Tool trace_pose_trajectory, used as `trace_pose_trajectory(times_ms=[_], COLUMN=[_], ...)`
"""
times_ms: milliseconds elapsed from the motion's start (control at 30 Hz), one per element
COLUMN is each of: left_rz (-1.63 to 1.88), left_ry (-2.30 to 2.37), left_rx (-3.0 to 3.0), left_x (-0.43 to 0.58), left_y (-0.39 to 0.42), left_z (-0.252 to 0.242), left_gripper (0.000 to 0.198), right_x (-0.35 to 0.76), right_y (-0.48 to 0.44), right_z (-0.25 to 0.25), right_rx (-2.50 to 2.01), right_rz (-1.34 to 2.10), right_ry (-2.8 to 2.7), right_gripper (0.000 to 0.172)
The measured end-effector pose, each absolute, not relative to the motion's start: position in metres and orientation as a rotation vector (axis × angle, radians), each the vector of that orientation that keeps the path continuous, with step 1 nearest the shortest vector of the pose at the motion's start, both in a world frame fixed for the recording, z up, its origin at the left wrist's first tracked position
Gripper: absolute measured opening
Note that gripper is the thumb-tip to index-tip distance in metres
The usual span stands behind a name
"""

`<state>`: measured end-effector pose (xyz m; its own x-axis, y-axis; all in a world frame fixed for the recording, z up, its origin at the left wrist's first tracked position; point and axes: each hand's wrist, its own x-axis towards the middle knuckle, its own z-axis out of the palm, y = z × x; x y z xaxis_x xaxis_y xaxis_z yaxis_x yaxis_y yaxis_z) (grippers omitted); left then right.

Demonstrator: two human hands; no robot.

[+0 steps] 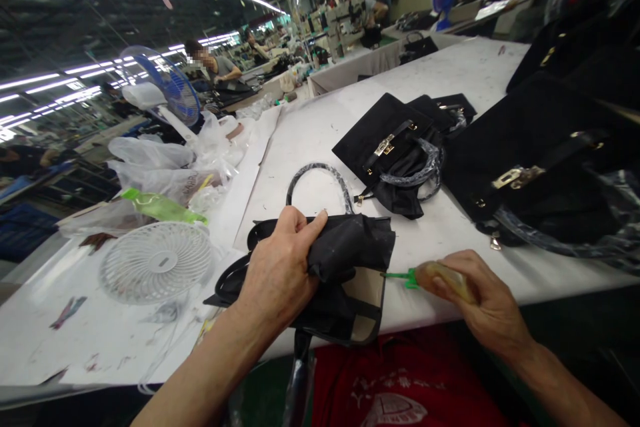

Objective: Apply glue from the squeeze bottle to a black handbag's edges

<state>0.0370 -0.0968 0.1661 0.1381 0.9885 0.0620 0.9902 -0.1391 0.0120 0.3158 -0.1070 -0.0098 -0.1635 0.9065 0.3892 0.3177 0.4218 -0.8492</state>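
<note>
Workshop under long strip lights, with a person (225,70) seated at work far left and a blue fan (183,97) nearby. Across the middle, a white worktop (310,133) carries a round white fan grille (157,260) at left and black handbags (393,137) at right. An unfinished-looking black bag (320,313) lies at the near edge, its interior partly exposed. The left hand (280,257) has its grip closed over the bag's loose black cloth (357,243); the right hand (493,300) has its grip wrapped round a yellowish tool (426,275) with a green tip, close beside the bag's right edge; contact is unclear. Work on that edge seems in hand, calling for a firm left hold and careful aim.
</note>
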Motion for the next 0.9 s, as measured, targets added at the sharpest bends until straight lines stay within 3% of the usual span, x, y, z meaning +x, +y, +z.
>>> trace_pose_trajectory(times_ms=[367, 533, 667, 800, 900], left_rz=[-0.121, -0.071, -0.038, -0.069, -0.121], left_ry=[-1.982, -1.961, -1.964, -1.966, -1.995], left_rx=[-2.407, -2.387, -2.365, -2.354, -2.346], left_x=[0.036, 0.036, 0.037, 0.039, 0.04], left_y=[-0.104, -0.105, -0.106, -0.107, -0.108], left_z=[0.166, 0.166, 0.166, 0.167, 0.168], left_gripper=[0.053, 0.052, 0.05, 0.048, 0.044], right_x=[0.315, 0.311, 0.311, 0.314, 0.314], right_y=[-0.123, -0.13, -0.134, -0.134, -0.134], right_z=[0.002, 0.003, 0.004, 0.005, 0.005], right_rx=[-1.135, -1.102, -1.004, -1.072, -1.065], right_rz=[0.938, 0.718, 0.817, 0.696, 0.774], right_ry=[-1.75, -1.764, -1.823, -1.794, -1.775], right_gripper=[0.01, 0.018, 0.018, 0.023, 0.017])
